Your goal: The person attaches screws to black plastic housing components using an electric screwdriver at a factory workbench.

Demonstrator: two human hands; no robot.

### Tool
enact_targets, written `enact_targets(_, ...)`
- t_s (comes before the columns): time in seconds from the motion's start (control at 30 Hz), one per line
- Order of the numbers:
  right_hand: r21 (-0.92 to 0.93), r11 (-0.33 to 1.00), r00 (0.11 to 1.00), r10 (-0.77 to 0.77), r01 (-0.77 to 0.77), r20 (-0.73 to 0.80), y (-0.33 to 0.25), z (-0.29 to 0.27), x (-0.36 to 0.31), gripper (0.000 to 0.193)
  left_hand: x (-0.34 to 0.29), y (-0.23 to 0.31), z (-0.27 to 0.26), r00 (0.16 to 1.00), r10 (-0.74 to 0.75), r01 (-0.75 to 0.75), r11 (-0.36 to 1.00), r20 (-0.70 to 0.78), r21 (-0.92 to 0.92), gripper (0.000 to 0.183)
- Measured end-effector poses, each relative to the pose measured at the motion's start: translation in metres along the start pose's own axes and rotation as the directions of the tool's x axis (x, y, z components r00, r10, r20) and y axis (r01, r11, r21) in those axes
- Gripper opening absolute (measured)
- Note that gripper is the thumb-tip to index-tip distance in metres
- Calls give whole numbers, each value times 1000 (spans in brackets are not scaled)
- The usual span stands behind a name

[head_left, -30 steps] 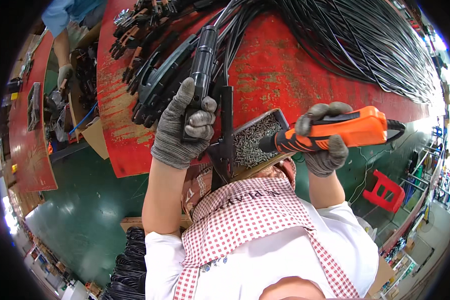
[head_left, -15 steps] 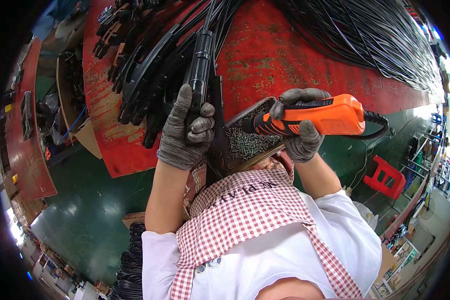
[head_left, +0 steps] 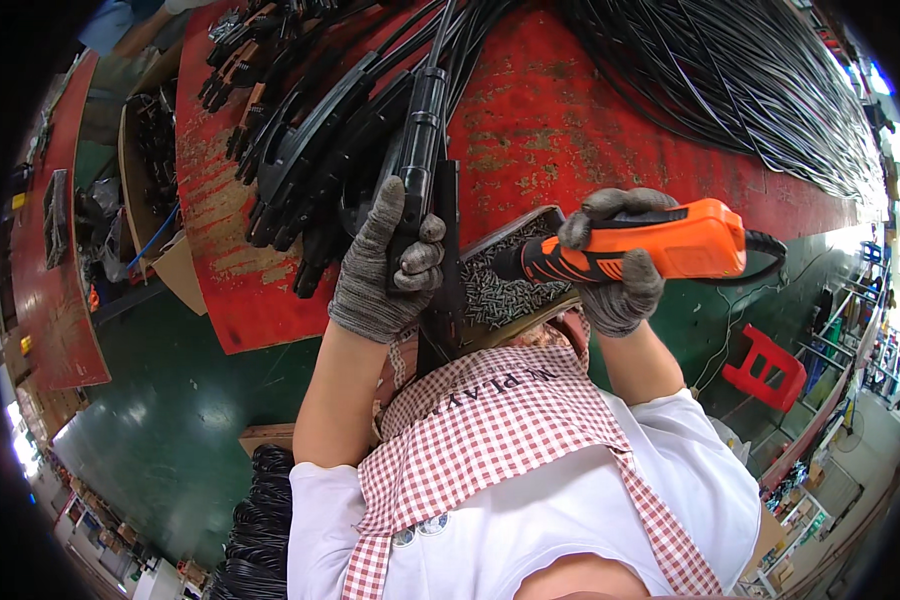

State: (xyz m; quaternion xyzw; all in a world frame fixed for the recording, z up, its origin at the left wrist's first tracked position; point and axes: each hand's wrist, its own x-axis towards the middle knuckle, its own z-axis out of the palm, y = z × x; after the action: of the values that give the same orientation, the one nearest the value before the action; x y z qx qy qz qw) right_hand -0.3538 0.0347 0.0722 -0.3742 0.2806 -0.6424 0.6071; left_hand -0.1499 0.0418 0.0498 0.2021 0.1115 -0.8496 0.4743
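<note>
My left hand (head_left: pixel 388 275), in a grey knit glove, is closed around a black tubular plastic handle (head_left: pixel 426 120). A black cable runs away from its far end. My right hand (head_left: pixel 622 295), gloved the same way, grips an orange and black power screwdriver (head_left: pixel 692 240) with a cord at its back. The screwdriver lies nearly level, its dark nose pointing left over a tray heaped with small metal screws (head_left: pixel 505 297). Its tip cannot be made out against the screws. Between the handle and the tray stands a dark upright piece (head_left: pixel 450 240).
Several black plastic parts (head_left: pixel 300 160) are piled on the worn red table (head_left: pixel 530 120) to the left. A thick bundle of black cables (head_left: pixel 730 90) covers its far right. A red plastic stool (head_left: pixel 765 368) stands on the green floor at right. Another red table (head_left: pixel 55 300) is at far left.
The whole view has shifted a little, so table, tray and both hands appear slightly further right. Both hands keep their grips; the screwdriver stays over the screws.
</note>
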Motion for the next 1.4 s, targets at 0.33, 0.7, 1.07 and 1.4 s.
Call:
enact_targets(0.33,292,949,950,-192,116,245,-52,14,30,46,1,-2,-4,999,13,-13,1000,-41,19,30)
enact_targets(0.7,360,906,909,-325,221,260,-46,54,53,46,2,-4,-7,1000,-16,16,1000,8,-10,47)
enact_targets(1.07,359,916,933,-274,179,235,-34,52,53,44,3,-5,-9,999,36,-37,999,-31,-14,28)
enact_targets(1.4,366,912,939,-274,185,209,-27,55,53,44,1,-4,-8,998,47,-48,999,-36,-23,25)
